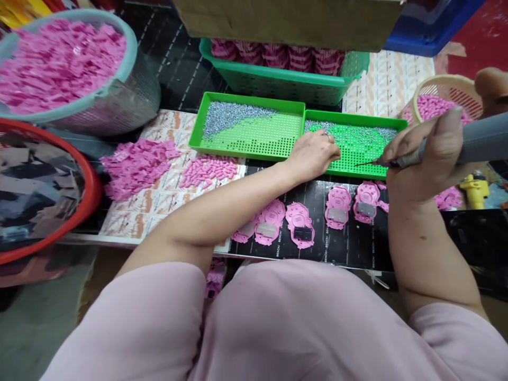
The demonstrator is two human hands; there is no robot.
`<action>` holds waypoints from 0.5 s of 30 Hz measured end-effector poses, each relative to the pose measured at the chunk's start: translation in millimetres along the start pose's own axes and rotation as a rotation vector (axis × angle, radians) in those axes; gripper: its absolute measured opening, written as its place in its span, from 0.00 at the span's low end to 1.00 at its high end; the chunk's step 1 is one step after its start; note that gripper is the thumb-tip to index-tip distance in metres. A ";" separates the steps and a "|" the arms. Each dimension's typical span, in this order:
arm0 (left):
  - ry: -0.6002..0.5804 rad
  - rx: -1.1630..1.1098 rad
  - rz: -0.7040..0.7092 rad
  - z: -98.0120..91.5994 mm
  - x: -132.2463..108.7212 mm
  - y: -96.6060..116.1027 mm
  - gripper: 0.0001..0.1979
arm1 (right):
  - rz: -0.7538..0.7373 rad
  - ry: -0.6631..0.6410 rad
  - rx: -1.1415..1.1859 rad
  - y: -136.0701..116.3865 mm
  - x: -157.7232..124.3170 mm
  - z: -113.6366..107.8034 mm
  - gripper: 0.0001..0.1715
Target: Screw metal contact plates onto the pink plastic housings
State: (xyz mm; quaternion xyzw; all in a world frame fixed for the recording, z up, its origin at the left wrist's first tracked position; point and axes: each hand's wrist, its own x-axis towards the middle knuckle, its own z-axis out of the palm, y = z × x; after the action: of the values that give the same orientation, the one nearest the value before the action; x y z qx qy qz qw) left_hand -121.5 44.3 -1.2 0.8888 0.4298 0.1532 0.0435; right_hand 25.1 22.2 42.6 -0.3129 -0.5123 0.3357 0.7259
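The right hand point(431, 151) grips the driver point(484, 138), its bit point(364, 164) bared over the screw tray point(353, 152) near the left hand point(313, 155), whose hold cannot be told, so a slip could jab that hand.

Grey tool point(486, 138) — cut off at right

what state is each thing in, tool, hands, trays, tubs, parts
Screwdriver: gripped, tip pointing left
Right hand: closed around screwdriver
Left tray: partly covered with silver bits
Right tray: partly covered too
Left hand: fingers bent at right tray, grip unclear
Pink shells: lying in a row
Large basket: heaped with pink pieces
Red tub: holding flat pieces
Green crate: holding pink stacks
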 end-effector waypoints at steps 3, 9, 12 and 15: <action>0.050 -0.003 0.049 -7.1 -22.0 10.7 0.13 | -0.184 0.155 -0.029 -17.9 -11.8 3.3 0.26; -0.032 -0.044 0.139 -5.5 -65.5 35.6 0.12 | -0.011 -0.149 0.101 -51.5 -37.6 -3.5 0.21; -0.042 -0.067 0.151 -2.0 -71.7 40.9 0.13 | -0.058 -0.231 0.101 -58.8 -46.8 -3.6 0.19; -0.060 -0.086 0.166 -1.6 -72.0 44.3 0.13 | 0.001 -0.241 0.080 -60.5 -51.9 -3.1 0.25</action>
State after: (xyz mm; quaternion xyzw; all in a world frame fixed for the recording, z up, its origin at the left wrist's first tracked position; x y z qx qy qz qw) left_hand -130.7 -39.5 -7.3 0.9228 0.3461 0.1482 0.0816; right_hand 25.2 -55.2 62.4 -0.2411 -0.5819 0.3914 0.6709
